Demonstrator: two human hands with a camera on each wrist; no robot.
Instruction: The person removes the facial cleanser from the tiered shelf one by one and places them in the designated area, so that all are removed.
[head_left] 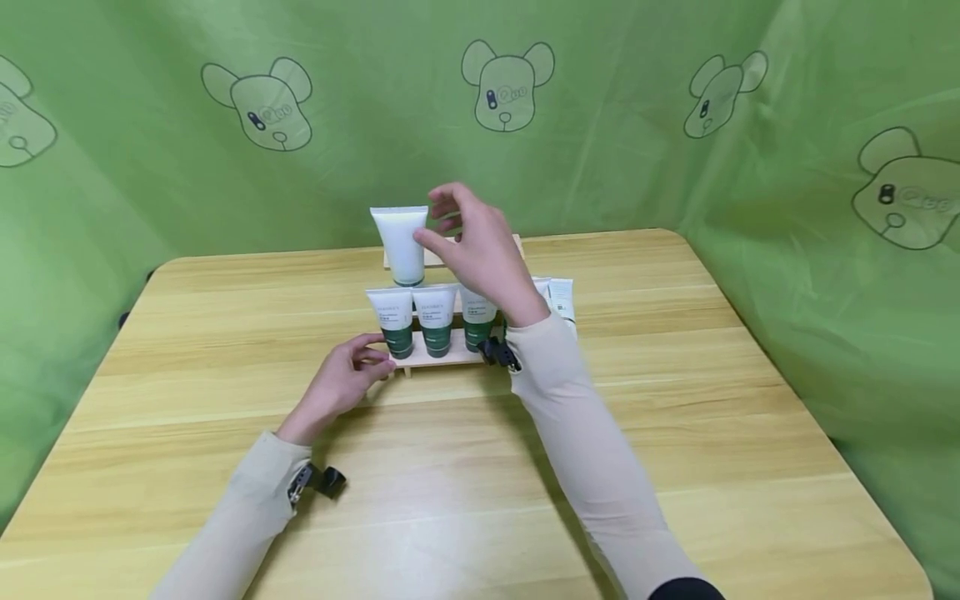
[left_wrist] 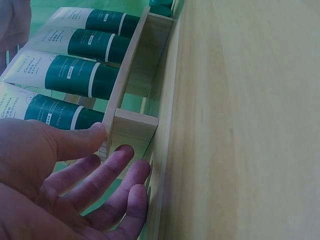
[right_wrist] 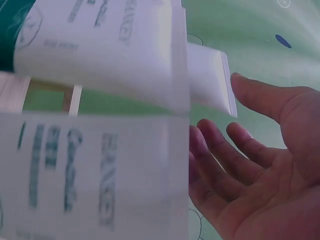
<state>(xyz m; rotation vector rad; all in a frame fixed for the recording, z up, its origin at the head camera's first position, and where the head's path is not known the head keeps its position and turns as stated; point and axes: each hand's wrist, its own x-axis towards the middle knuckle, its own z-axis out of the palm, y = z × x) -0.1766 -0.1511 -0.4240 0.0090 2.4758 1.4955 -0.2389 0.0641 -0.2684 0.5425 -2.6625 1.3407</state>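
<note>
A wooden tiered rack (head_left: pixel 442 358) stands toward the back of the table. Several white-and-green squeeze tubes (head_left: pixel 435 315) stand cap down along its front tier. On a higher tier behind them is one more squeeze tube (head_left: pixel 401 242), its plain white side facing me. My right hand (head_left: pixel 483 250) is at that tube's upper right, thumb by its flat end, the other fingers spread apart in the right wrist view. My left hand (head_left: pixel 347 379) pinches the rack's front left corner, its thumb (left_wrist: pixel 82 141) on the front board and fingers below. My right forearm partly hides the rack's right side.
More white tubes (head_left: pixel 562 300) show at the rack's right, partly behind my right wrist. Wood-grained tabletop (head_left: pixel 435 483) lies around the rack. A green curtain (head_left: pixel 600 150) printed with bear heads hangs behind and beside the table.
</note>
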